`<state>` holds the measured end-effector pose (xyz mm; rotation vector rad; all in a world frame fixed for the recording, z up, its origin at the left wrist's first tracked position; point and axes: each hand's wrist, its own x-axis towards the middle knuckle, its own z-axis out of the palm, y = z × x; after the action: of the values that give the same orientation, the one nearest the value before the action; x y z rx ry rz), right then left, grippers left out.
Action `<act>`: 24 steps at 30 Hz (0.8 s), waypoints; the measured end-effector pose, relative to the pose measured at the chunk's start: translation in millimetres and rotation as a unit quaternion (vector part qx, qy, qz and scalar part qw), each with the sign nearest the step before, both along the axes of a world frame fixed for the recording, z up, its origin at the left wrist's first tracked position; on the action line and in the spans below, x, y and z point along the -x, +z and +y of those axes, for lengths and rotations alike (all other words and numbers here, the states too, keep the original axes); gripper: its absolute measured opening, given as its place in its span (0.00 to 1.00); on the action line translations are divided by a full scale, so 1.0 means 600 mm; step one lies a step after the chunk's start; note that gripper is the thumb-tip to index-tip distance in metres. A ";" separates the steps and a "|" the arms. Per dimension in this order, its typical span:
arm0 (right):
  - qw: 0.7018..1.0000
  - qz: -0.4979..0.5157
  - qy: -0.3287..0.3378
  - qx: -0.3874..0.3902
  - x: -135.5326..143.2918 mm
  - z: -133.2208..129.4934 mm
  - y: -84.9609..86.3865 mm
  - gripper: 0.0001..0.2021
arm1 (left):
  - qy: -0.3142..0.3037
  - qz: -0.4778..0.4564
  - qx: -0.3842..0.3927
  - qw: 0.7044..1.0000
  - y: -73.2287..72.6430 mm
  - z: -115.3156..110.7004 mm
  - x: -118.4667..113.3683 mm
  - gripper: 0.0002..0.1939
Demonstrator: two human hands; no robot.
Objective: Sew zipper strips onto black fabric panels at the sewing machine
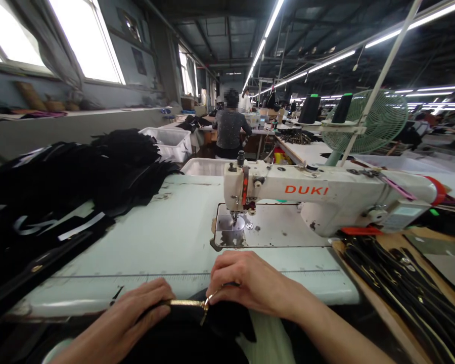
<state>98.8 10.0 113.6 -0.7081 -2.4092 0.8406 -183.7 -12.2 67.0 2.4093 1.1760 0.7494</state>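
A black zipper with gold metal teeth point(185, 303) runs between my hands at the front edge of the table. My left hand point(136, 308) is closed on the zipper's left part, thumb below and fingers on top. At the right end of the closed teeth sits a gold slider point(206, 305), its pull hanging down. My right hand point(246, 283) pinches the zipper just beyond the slider, where the teeth split apart. Black fabric point(189, 338) hangs below the zipper over my lap. Ahead stands a white sewing machine point(273, 182), its needle area apart from both hands.
A heap of black cut pieces point(72, 172) covers the table's left side. More gold-toothed zippers point(405, 288) lie on a board at right. Behind the machine are a white bin point(205, 166), a green fan point(367, 121), thread cones point(310, 108) and a seated person point(229, 129).
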 end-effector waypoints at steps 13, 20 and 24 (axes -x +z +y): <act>0.933 0.232 -0.151 0.229 0.032 -0.028 -0.026 0.08 | -0.005 -0.179 0.025 0.984 -0.043 -0.034 -0.070 0.08; 0.966 0.096 -0.206 0.122 0.032 -0.060 -0.051 0.14 | 0.070 -0.140 -0.100 0.983 -0.036 -0.047 -0.082 0.07; 0.956 0.104 -0.226 0.154 0.044 -0.069 -0.063 0.13 | 0.086 -0.090 -0.160 0.979 -0.038 -0.053 -0.084 0.07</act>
<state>72.6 -31.4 75.8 -1.1697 -1.8404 1.0388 -133.3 -43.8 44.4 2.4413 1.2829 1.2719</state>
